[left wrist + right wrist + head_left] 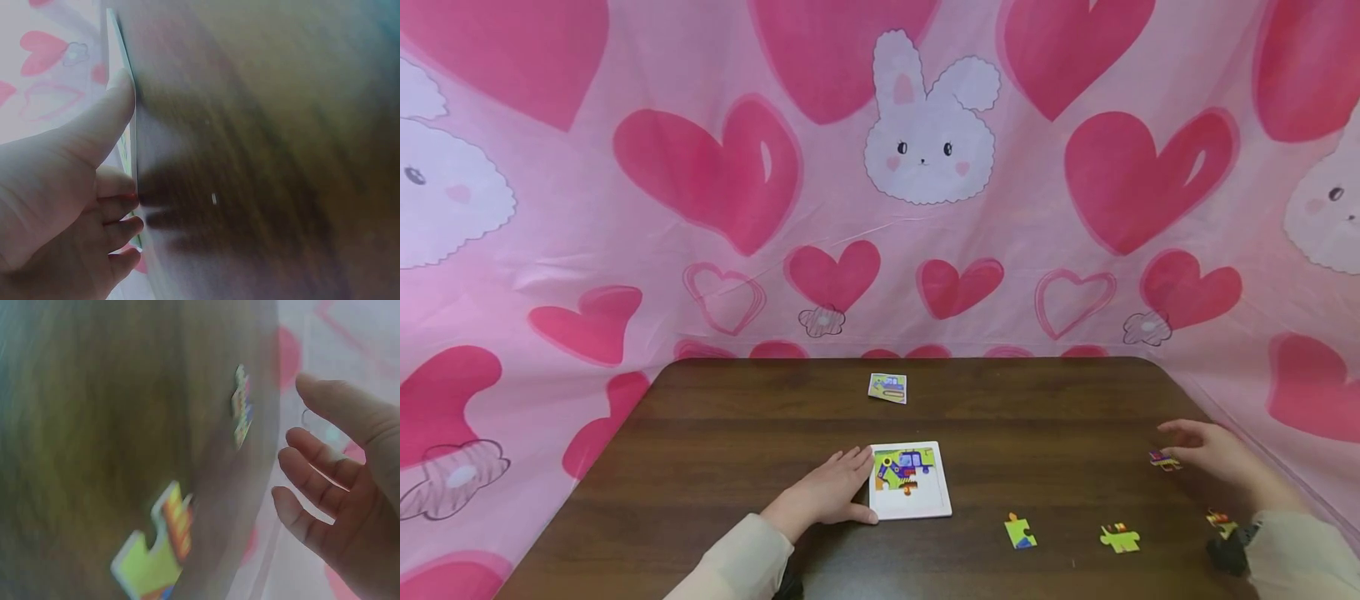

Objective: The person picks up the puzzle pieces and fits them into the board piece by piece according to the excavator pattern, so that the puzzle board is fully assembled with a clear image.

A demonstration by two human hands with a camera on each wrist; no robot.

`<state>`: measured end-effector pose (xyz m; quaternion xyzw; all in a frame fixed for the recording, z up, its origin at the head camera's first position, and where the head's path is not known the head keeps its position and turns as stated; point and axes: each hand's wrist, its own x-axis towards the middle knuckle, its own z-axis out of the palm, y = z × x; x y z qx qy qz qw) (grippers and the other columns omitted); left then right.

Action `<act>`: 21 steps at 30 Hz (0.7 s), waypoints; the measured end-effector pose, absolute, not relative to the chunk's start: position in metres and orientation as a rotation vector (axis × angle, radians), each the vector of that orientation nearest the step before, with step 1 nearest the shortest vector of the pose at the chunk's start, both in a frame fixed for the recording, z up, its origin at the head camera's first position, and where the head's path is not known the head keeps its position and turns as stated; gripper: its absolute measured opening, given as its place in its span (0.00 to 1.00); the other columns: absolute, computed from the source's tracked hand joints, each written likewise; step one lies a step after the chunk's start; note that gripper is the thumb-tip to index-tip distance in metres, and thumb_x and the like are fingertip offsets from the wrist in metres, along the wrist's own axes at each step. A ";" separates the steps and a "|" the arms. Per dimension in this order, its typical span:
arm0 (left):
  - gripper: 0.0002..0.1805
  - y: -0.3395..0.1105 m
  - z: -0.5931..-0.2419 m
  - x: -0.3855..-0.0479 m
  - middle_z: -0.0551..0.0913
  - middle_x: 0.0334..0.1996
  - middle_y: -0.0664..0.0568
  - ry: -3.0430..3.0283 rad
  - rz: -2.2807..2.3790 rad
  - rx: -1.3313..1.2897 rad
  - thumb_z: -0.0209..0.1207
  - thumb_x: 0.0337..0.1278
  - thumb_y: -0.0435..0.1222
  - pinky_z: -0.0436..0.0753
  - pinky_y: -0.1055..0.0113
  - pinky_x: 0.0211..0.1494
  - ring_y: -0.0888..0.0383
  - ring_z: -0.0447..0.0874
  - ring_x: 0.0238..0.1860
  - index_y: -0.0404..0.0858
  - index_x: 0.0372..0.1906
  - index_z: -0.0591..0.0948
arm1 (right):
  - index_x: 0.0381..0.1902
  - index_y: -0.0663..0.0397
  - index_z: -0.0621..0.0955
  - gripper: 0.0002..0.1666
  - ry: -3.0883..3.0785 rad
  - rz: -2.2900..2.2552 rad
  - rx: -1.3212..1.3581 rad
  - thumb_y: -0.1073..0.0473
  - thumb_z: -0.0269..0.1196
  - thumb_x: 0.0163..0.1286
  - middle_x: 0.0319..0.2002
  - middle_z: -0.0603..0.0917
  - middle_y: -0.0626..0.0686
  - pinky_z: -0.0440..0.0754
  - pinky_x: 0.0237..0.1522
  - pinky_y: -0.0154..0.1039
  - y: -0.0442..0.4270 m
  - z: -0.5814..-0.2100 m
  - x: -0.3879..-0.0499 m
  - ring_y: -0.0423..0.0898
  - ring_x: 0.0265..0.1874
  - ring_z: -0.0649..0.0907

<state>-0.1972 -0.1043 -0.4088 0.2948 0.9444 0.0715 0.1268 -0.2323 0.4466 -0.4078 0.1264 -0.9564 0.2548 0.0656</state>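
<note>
A white square puzzle tray (913, 505) lies on the table, its upper part filled with pieces that show a blue and yellow vehicle. My left hand (827, 490) rests along the tray's left side, thumb at the near corner and fingers at the edge; in the left wrist view the thumb (106, 125) lies over the tray's rim. At the right, my right hand (1217, 460) hovers with loosely bent fingers beside a purple and red puzzle piece (1164, 460). The right wrist view shows a gap between that hand (344, 487) and the piece (241, 409).
A green and blue piece (1020, 532) and a green piece (1120, 538) lie right of the tray. Another piece (1222, 522) lies near the right wrist. A small picture card (888, 387) sits at the back of the brown table (760, 417), before a pink heart-print cloth (842, 192).
</note>
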 end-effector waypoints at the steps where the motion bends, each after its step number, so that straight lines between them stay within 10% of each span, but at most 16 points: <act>1: 0.46 -0.104 -0.409 -0.197 0.59 0.67 0.41 2.748 0.208 0.856 0.61 0.48 0.57 0.56 0.53 0.66 0.46 0.54 0.67 0.30 0.65 0.63 | 0.40 0.74 0.75 0.20 -2.894 0.777 0.397 0.65 0.67 0.54 0.26 0.77 0.50 0.73 0.23 0.34 0.450 -0.409 -0.232 0.33 0.22 0.72; 11: 0.46 -0.105 -0.411 -0.199 0.58 0.67 0.42 2.739 0.207 0.837 0.60 0.49 0.57 0.55 0.53 0.66 0.47 0.54 0.67 0.31 0.66 0.63 | 0.45 0.76 0.74 0.24 -3.085 0.750 0.409 0.62 0.66 0.56 0.39 0.78 0.72 0.77 0.37 0.55 0.464 -0.413 -0.231 0.66 0.39 0.78; 21: 0.46 -0.104 -0.410 -0.198 0.59 0.67 0.41 2.746 0.190 0.848 0.60 0.48 0.57 0.55 0.53 0.66 0.47 0.54 0.67 0.30 0.66 0.63 | 0.36 0.73 0.76 0.17 -3.043 0.653 0.449 0.66 0.67 0.52 0.34 0.82 0.64 0.77 0.34 0.44 0.466 -0.419 -0.234 0.49 0.33 0.80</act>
